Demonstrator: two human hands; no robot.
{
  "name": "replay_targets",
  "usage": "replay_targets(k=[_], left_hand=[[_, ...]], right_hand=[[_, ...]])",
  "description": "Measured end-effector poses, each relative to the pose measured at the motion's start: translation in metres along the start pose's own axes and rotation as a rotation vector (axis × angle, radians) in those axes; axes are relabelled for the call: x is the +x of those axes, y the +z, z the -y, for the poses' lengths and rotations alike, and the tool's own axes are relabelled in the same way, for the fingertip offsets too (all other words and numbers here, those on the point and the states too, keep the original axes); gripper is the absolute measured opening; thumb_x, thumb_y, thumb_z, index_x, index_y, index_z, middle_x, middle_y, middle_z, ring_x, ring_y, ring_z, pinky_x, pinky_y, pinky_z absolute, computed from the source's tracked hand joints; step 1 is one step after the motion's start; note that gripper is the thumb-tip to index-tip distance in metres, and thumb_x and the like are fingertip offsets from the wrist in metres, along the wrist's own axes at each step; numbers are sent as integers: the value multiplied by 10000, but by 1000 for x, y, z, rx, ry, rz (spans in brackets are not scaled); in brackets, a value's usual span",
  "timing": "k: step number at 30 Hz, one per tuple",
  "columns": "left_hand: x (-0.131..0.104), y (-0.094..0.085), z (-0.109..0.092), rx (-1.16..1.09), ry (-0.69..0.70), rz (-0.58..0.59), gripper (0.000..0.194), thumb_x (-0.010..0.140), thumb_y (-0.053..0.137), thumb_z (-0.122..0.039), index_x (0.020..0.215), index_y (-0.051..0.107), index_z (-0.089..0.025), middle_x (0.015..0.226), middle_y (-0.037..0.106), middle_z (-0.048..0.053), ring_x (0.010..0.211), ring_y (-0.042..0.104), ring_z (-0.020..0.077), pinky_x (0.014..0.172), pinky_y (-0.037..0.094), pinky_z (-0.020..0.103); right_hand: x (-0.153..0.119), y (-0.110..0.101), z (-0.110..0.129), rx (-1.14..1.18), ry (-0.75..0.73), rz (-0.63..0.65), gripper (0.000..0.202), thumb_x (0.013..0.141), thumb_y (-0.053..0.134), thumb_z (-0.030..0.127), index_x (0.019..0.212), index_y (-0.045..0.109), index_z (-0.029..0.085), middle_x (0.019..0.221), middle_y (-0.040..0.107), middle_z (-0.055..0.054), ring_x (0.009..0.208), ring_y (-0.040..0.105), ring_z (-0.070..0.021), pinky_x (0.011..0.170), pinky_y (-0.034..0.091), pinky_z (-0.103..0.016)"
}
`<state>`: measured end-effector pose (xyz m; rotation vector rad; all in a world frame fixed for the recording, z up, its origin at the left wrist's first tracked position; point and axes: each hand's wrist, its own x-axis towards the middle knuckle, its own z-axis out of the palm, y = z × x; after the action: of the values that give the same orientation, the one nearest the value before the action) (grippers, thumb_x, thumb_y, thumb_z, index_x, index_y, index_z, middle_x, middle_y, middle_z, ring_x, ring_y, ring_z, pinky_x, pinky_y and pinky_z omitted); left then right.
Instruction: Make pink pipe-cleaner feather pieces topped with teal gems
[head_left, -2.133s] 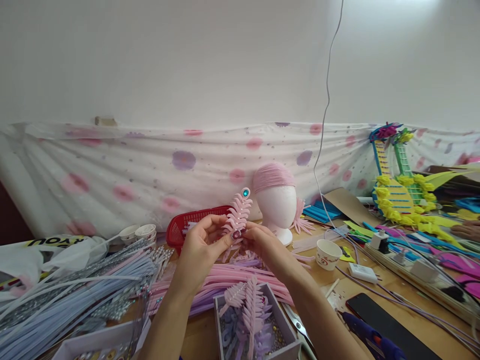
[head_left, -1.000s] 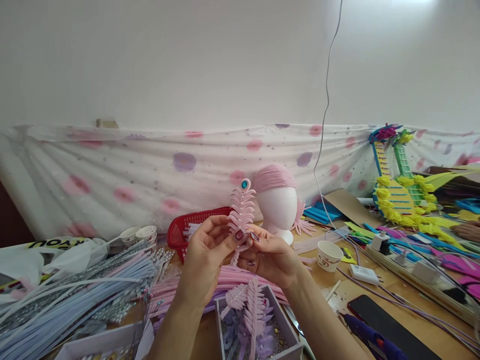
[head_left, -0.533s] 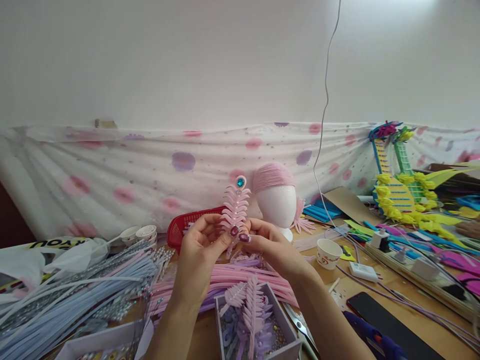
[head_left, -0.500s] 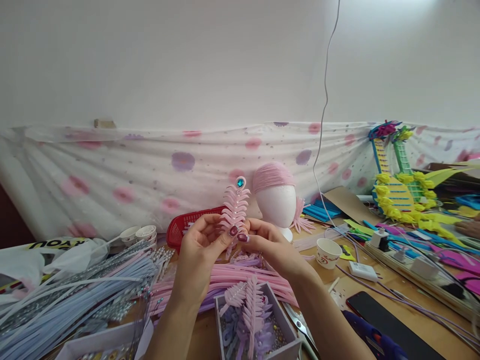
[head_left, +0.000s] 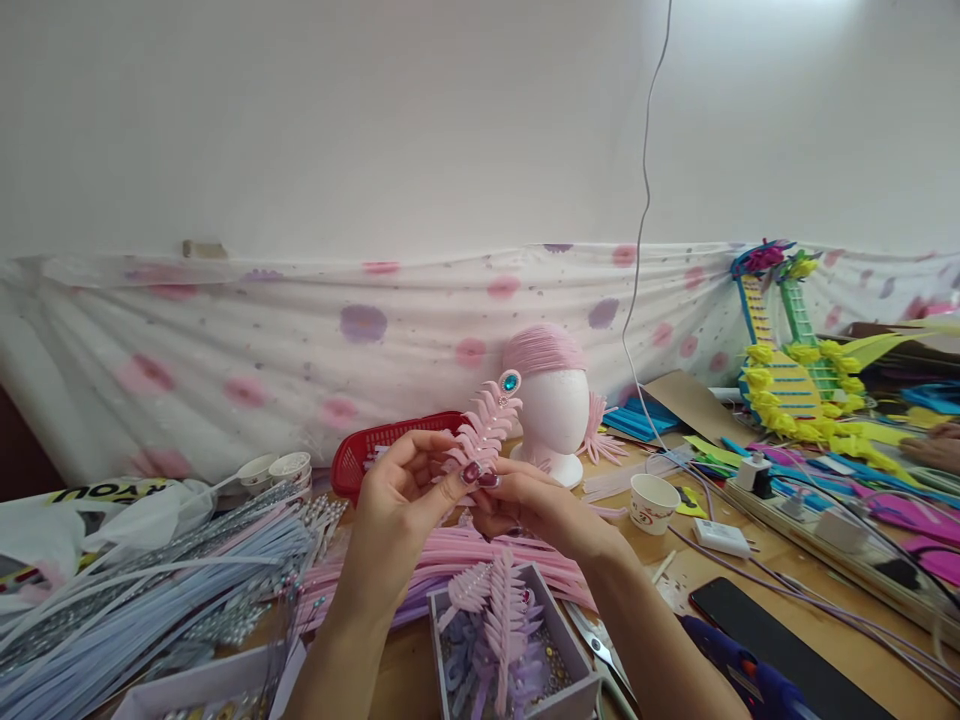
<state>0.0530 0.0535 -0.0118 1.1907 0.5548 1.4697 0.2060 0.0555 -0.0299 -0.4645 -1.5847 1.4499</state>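
Note:
Between both hands I hold up a pink feather-shaped ornament [head_left: 486,425], tilted to the right, with a row of small beads down its middle and a blue-green gem at its tip. My left hand [head_left: 409,490] pinches its lower part between thumb and fingers. My right hand [head_left: 529,495] is closed on its base, fingertips meeting the left thumb; the very bottom is hidden by the fingers. Below them, a grey box [head_left: 442,650] holds similar pink and purple feather pieces [head_left: 504,615] and beads. Behind stands a white foam head [head_left: 556,410] wrapped in pink strands on top.
A red basket [head_left: 349,455] stands behind my left hand. Bundles of pale blue strips [head_left: 247,590] lie left. To the right are a paper cup [head_left: 654,503], scissors [head_left: 600,645], a glue gun [head_left: 742,670], a phone [head_left: 780,640] and a power strip [head_left: 832,550]. A person's hand [head_left: 934,450] shows far right.
The feather ornament has tipped from nearly upright to leaning right, its gem moving right and slightly down. My right fingers have curled in closer beneath it.

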Motion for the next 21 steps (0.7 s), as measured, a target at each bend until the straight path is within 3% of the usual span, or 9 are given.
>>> replay_targets(k=[4,12,21], left_hand=[[1,-2,-1,-18,-18,23,354,551,889,-251,808,668,-149,738,709,8,668,637,106,615,502,181],[5,-9,-2,-137,-98,33,354,535,899,-196,801,670,-150,704,691,-12,589,625,97,543,499,183],[7,-7,-1,-266,-189,54,379,494,917,-189,791,686,-145,711,702,-12,492,607,65,473,509,150]], right_hand=[[3,2,0,76,7,4,210,846,534,258,667,459,179,582,316,71,501,241,-77,512,207,-260],[5,-2,-9,418,82,151,138,805,662,216,804,697,82,417,286,121,394,170,-42,479,228,-223],[8,8,-12,474,33,53,119,712,801,244,758,777,137,411,338,103,416,182,-27,492,236,-205]])
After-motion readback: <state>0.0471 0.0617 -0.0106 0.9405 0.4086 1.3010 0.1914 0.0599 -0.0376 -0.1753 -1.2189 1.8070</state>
